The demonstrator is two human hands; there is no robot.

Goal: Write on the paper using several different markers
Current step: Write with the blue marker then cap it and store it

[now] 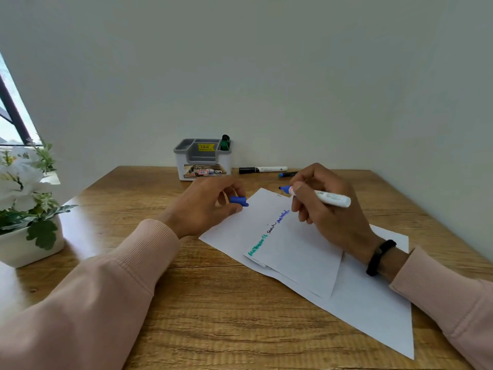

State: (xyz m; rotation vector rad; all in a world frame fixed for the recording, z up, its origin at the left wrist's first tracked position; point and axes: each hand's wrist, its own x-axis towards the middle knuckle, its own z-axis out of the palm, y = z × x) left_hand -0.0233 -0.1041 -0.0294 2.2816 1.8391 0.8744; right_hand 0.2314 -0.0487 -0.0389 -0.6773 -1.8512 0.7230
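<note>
- A window [10,113] is cut off by the left edge; only a dark bar and bright glass show.
- A plant [24,188] with white flowers stands in a white pot [32,247] at the counter's left edge, partly out of frame.
- The counter [213,316] is wood-grained; its near edge is out of view.
- The left hand [205,206] hovers by the paper's far-left corner. Its grip pinches a blue cap [238,201] between thumb and fingers; the fingertips are partly hidden behind the cap.
- A grey-and-white holder [202,161] stands against the wall. A green marker [225,142] stands in its right compartment, only the top showing. The holder's labels are too small to read.
- The paper [298,249] lies askew at centre-right, several sheets overlapping. Green, black and blue writing runs along the top sheet's left edge; the words are hard to make out.
- A black-capped marker [262,169] lies on the counter right of the holder.
- A dark pen [288,174] with a blue end lies just beyond the right hand, partly hidden by it.
- The right hand [328,209], with a black band [380,257] on the wrist, rests on the paper. Its grip is closed around a white marker [320,196]; the blue tip points left, above the paper's far corner.
</note>
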